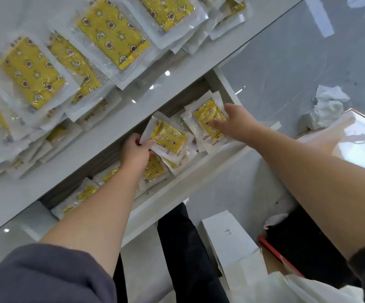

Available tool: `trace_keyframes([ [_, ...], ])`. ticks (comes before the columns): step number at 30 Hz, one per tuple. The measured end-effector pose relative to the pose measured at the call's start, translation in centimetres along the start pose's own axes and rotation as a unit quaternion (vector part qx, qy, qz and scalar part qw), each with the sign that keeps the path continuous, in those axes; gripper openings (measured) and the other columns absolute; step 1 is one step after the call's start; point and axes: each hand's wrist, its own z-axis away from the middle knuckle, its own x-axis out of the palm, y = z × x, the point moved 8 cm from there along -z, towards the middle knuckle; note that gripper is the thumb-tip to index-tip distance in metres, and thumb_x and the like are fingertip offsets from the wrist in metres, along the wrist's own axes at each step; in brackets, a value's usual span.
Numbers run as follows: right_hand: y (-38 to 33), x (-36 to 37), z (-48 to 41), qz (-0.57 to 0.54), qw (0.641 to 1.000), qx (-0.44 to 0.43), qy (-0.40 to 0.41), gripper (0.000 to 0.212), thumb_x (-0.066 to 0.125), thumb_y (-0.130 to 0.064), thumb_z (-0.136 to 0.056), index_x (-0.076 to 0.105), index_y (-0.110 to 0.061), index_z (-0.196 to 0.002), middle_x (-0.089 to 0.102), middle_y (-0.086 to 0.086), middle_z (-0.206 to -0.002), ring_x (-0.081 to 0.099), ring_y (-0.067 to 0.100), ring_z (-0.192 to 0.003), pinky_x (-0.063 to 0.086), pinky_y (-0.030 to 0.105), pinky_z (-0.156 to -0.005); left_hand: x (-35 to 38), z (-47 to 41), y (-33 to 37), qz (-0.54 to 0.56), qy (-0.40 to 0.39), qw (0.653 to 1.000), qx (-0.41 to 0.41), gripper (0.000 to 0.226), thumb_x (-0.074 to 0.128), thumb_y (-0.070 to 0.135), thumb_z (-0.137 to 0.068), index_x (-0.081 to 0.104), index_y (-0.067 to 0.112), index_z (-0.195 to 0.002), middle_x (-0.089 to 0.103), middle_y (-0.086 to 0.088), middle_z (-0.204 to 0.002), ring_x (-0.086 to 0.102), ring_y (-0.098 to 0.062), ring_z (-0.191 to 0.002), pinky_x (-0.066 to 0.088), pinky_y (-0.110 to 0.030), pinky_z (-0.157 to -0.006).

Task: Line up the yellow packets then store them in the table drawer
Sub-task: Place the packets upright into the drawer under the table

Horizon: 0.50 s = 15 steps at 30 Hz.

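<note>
Many yellow patterned packets in clear wrappers (31, 72) overlap on the white tabletop (72, 155). In the open white drawer (199, 171) below, the left hand (134, 149) pinches one packet (167, 138) by its corner; the right hand (236, 123) lays straight fingers on another packet (206, 114).

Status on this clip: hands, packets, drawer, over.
Left hand grips a yellow packet in the open drawer. Right hand flat on a second packet. Tabletop packets not yet stored. Nothing blocking.
</note>
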Motion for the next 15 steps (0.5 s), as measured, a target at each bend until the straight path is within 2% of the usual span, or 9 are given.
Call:
trace_keyframes([
  [3,0.2,0.5,-1.0,0.043,0.999,-0.006,-0.002,0.055,0.065,-0.037,-0.090,0.048,-0.013,-0.136,0.058,0.003,-0.128,0.058,0.022,-0.113,0.050,0.036,-0.093,-0.5,-1.0,-0.3,-0.024,0.016,1.000,0.005,0.013,0.055,0.021,-0.097,0.053,0.018,-0.109,0.062,-0.001,-0.103,0.067,-0.013,-0.085,0.053,-0.030,-0.073],
  [5,0.4,0.9,-1.3,0.062,0.998,-0.005,-0.005,0.060,0.064,-0.037,-0.090,0.043,-0.013,-0.141,0.054,0.005,-0.136,0.053,0.026,-0.122,0.046,0.040,-0.102,-0.9,-1.3,-0.4,-0.070,0.018,0.997,0.016,0.004,0.055,0.023,-0.097,0.054,0.019,-0.099,0.063,-0.002,-0.098,0.067,-0.015,-0.082,0.051,-0.030,-0.068],
  [7,0.4,1.4,-1.7,0.074,0.997,-0.011,-0.017,0.062,0.062,-0.034,-0.093,0.038,-0.013,-0.146,0.049,0.007,-0.142,0.050,0.026,-0.126,0.044,0.039,-0.104,-1.1,-1.3,-0.5,-0.137,0.021,0.990,0.037,0.007,0.055,0.024,-0.096,0.053,0.021,-0.090,0.062,-0.002,-0.092,0.065,-0.019,-0.081,0.051,-0.034,-0.068],
  [10,0.1,2.1,-2.1,0.100,0.994,-0.017,-0.037,0.062,0.058,-0.029,-0.096,0.031,-0.011,-0.149,0.043,0.008,-0.148,0.045,0.026,-0.132,0.040,0.035,-0.104,-1.4,-0.6,0.2,-0.203,0.033,0.975,0.080,0.009,0.057,0.024,-0.096,0.054,0.017,-0.092,0.055,0.000,-0.083,0.055,-0.019,-0.075,0.043,-0.030,-0.061],
  [13,-0.2,3.5,-2.7,0.097,0.993,-0.024,-0.059,0.050,0.059,-0.027,-0.095,0.044,-0.011,-0.140,0.053,0.006,-0.135,0.052,0.027,-0.125,0.044,0.036,-0.100,-2.1,0.0,0.8,-0.200,0.046,0.974,0.098,0.010,0.057,0.024,-0.096,0.055,0.015,-0.095,0.055,0.000,-0.086,0.050,-0.014,-0.072,0.037,-0.027,-0.059],
  [15,-0.3,4.6,-3.2,0.100,0.992,-0.025,-0.068,0.029,0.060,-0.028,-0.094,0.056,-0.015,-0.120,0.060,-0.001,-0.110,0.057,0.022,-0.107,0.046,0.033,-0.090,-2.7,0.1,0.7,-0.183,0.044,0.978,0.092,0.012,0.057,0.025,-0.096,0.055,0.013,-0.095,0.055,-0.002,-0.086,0.048,-0.012,-0.069,0.035,-0.026,-0.056],
])
